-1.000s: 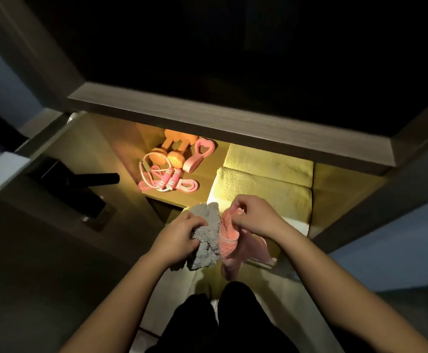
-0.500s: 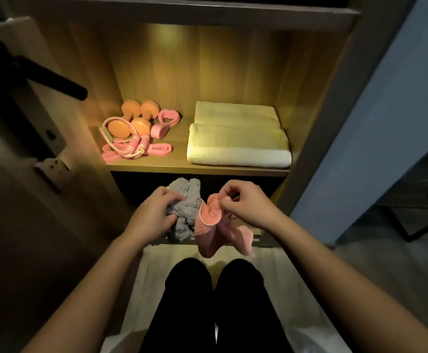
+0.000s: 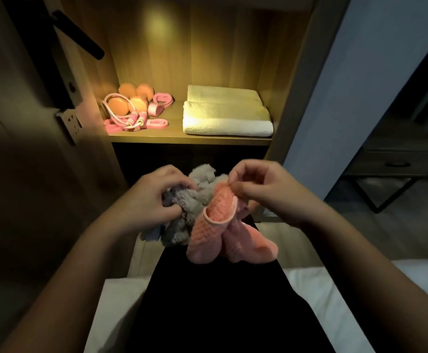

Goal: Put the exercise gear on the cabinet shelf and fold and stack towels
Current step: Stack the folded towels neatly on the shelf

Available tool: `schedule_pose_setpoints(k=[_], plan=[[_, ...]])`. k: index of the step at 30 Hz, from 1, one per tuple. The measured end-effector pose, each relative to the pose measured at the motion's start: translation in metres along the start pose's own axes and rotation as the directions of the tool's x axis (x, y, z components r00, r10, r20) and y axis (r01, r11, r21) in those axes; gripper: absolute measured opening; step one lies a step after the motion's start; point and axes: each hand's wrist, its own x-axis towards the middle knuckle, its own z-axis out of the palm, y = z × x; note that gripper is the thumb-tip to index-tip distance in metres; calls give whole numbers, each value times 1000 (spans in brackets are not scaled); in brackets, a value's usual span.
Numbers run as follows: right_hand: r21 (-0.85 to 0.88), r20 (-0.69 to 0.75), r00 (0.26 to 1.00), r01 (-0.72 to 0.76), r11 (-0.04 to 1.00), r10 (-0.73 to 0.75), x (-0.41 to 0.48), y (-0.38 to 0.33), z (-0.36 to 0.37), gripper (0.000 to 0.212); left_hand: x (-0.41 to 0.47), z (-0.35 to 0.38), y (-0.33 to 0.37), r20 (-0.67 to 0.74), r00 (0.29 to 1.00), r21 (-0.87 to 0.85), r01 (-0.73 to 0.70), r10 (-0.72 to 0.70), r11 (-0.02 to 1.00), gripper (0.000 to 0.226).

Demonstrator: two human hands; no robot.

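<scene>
Already the exercise gear (image 3: 134, 110) and two folded towels (image 3: 227, 115) sit on the lit cabinet shelf (image 3: 190, 139); below it, the left hand (image 3: 157, 200) grips a crumpled grey towel (image 3: 195, 200) while the right hand (image 3: 261, 189) pinches a pink towel (image 3: 215, 225), both apparently unfolded.

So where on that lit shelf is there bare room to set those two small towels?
Bare wood shows in the strip between the pink exercise gear and the folded white towels, and along the front of the shelf. Left is crowded with gear; the towels fill the right side.
</scene>
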Motion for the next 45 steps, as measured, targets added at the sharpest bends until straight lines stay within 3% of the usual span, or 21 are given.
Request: schedule_pose_setpoints(k=[3,5,7,10,13,16,19,22,25,27,29,31,33,34,36,39,43,45], plan=[[-146,-56,983,-184,972,177,-6,52,12,15,-3,38,-21,165,978,104,115,-131,988,45],[-298,-106,948,-318,900,300,-10,93,22,12,-6,66,-37,232,944,171,198,-235,965,43],[-404,-170,930,-366,838,325,-15,127,32,9,-10,84,-50,248,921,156,267,-300,951,43],[-394,-194,943,-328,859,271,-17,145,37,6,-13,82,-60,180,938,72,288,-297,955,46],[-451,-100,954,-296,842,282,-12,142,31,6,-9,58,-57,9,968,85,248,-249,965,47],[-394,15,965,-235,888,262,-5,134,23,10,0,26,-40,-210,959,102,214,-189,972,45],[-164,134,979,-132,978,154,3,122,21,20,11,10,-22,-238,964,117,153,-122,981,47],[53,61,988,-144,988,141,11,119,19,29,19,6,-6,-226,971,124,111,-81,986,47],[-83,-45,987,-155,984,152,18,131,8,32,22,1,3,-280,959,80,61,-36,995,46],[-63,-106,977,-191,980,183,21,137,5,36,23,-3,5,-300,954,35,-5,15,999,37],[146,-157,969,-169,975,191,24,139,4,49,26,1,4,-241,968,-17,-75,69,997,33],[324,-191,963,-123,938,192,28,139,-1,58,32,21,-7,-78,993,-45,-90,87,995,36],[266,-211,958,-137,954,196,29,142,-7,53,33,56,-24,196,980,41,10,-18,999,38],[204,-190,953,-195,959,234,28,144,-8,46,30,77,-34,335,935,85,88,-111,992,39],[23,-110,940,-322,947,322,21,153,-4,34,18,109,-54,466,854,59,233,-233,971,42],[-157,-102,947,-318,935,305,14,165,-1,24,11,112,-71,413,881,-104,298,-232,949,48],[-190,-87,938,-345,919,335,20,160,-19,10,11,82,-70,268,937,-158,273,-225,949,56],[-187,-38,936,-350,918,349,22,153,-26,13,13,66,-67,210,956,-198,245,-203,949,55]])
